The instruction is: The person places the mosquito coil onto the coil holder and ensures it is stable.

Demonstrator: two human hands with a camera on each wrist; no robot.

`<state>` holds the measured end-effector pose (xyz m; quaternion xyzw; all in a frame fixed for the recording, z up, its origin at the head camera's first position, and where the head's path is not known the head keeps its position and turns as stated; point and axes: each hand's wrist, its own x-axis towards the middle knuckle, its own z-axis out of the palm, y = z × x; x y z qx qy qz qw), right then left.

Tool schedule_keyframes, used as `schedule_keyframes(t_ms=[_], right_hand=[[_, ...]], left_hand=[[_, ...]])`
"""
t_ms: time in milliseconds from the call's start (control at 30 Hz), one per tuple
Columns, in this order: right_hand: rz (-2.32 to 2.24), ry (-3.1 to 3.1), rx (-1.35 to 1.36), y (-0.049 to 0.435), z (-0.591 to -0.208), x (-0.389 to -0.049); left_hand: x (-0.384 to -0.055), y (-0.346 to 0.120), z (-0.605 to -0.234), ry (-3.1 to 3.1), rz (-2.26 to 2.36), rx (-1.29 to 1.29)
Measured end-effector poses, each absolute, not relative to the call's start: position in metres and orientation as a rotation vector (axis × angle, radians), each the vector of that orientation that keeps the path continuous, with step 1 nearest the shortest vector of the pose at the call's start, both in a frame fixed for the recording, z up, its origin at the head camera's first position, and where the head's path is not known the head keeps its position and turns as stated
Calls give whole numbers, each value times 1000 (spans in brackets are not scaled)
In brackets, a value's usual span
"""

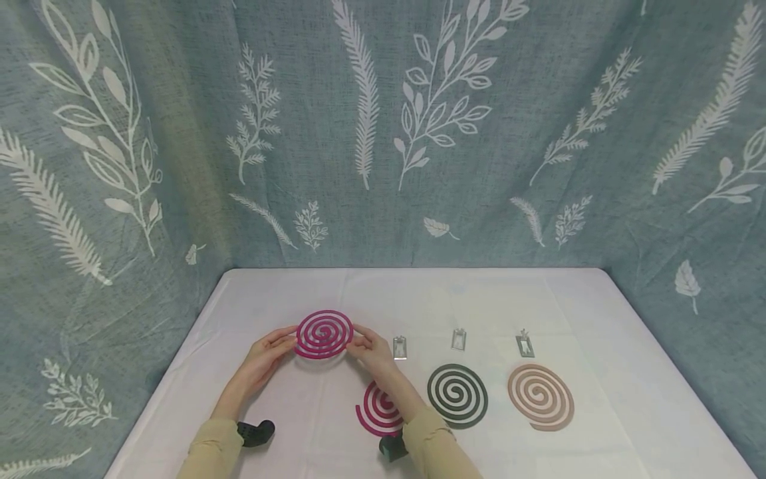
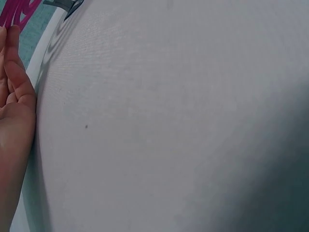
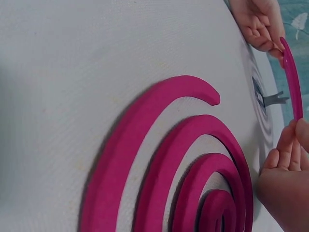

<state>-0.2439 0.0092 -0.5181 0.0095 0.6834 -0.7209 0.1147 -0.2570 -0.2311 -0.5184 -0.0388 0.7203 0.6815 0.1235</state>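
Note:
A magenta mosquito coil (image 1: 324,332) is held up over the left part of the table, spiral facing up. My left hand (image 1: 267,356) pinches its left rim between thumb and fingers. The right hand (image 1: 377,356) grips the opposite rim the same way. Beneath the raised coil, a grey metal coil stand (image 3: 276,99) shows in the right wrist view, its prong pointing at the coil; the coil mostly hides it from the head view. Below my right forearm lies a second magenta coil (image 3: 104,193), partly covered by the arm in the head view.
On the white table (image 1: 287,286), a dark green coil (image 1: 457,394) and a tan coil (image 1: 538,396) lie to the right. Behind them are three metal stands, left (image 1: 399,348), middle (image 1: 459,339) and right (image 1: 524,344). A patterned blue-green curtain (image 1: 383,226) surrounds the table.

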Motion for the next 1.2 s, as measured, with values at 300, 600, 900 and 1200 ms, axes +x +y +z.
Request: schedule_keyframes(t_ms=[300, 600, 900, 1200], right_hand=[[-2085, 2019, 40, 10, -514, -244], [-2078, 2003, 39, 11, -515, -246], [-2078, 1997, 51, 12, -515, -246], [-2083, 1974, 57, 12, -514, -246]], left_hand=[[-258, -233, -521, 2097, 1989, -125], [-257, -234, -519, 2056, 2019, -69], [-256, -234, -519, 2056, 2019, -75], [-256, -235, -519, 2053, 2009, -70]])
